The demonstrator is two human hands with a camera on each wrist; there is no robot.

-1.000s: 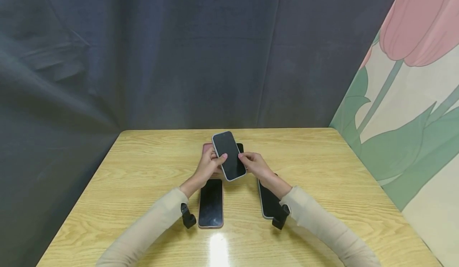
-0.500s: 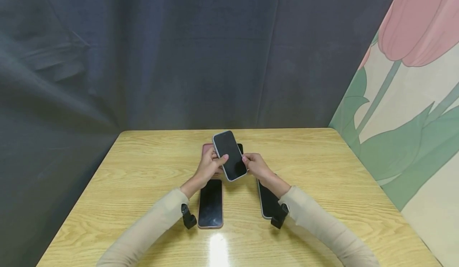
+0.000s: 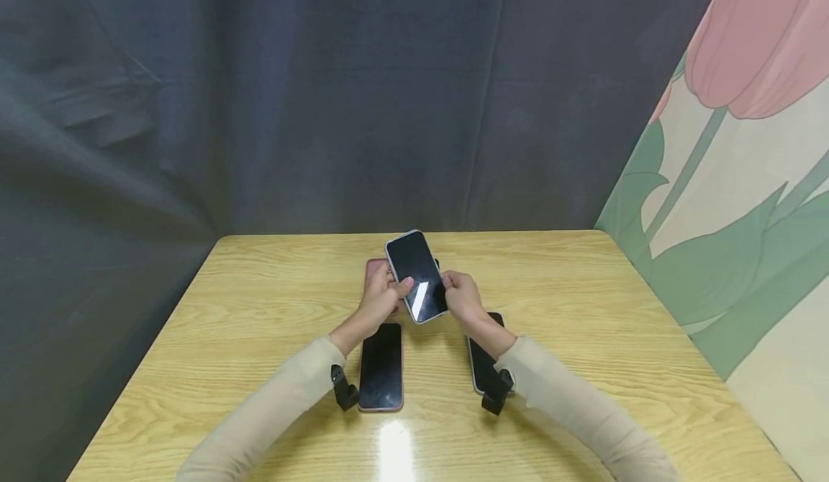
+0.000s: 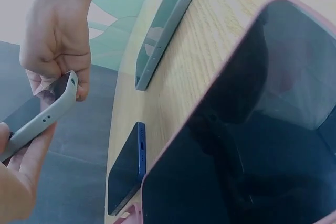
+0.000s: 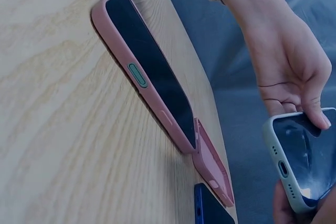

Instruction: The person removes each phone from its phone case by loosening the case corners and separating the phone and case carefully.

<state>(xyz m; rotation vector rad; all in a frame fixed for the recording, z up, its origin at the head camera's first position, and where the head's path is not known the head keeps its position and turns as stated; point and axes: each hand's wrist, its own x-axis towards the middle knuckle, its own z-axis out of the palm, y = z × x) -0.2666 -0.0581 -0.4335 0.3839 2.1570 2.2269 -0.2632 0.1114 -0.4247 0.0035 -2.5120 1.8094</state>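
Note:
A phone in a pale grey-green case [image 3: 421, 262] is held up over the table, tilted, screen toward me. My left hand [image 3: 378, 301] grips its left side, thumb over the screen's edge. At the lower right edge, my right hand [image 3: 463, 299] pinches the case with curled fingers. Beneath them lie an empty pink phone case [image 5: 212, 163] and a dark blue phone [image 4: 127, 169], both largely hidden in the head view. Below my left hand rests a phone in a pink case [image 3: 381, 370]. Another phone in a grey case [image 3: 482, 360] lies partly under my right wrist.
The wooden table [image 3: 278, 280] ends at a dark curtain [image 3: 363, 108] behind. A wall with a printed tulip [image 3: 745, 43] stands at the right. Black wrist cameras [image 3: 345, 390] hang under both sleeves, close above the lying phones.
The held phone has risen slightly and tilted, so a bright reflection now shows on its screen. My right hand has shifted a little along its right edge, its fingers more curled.

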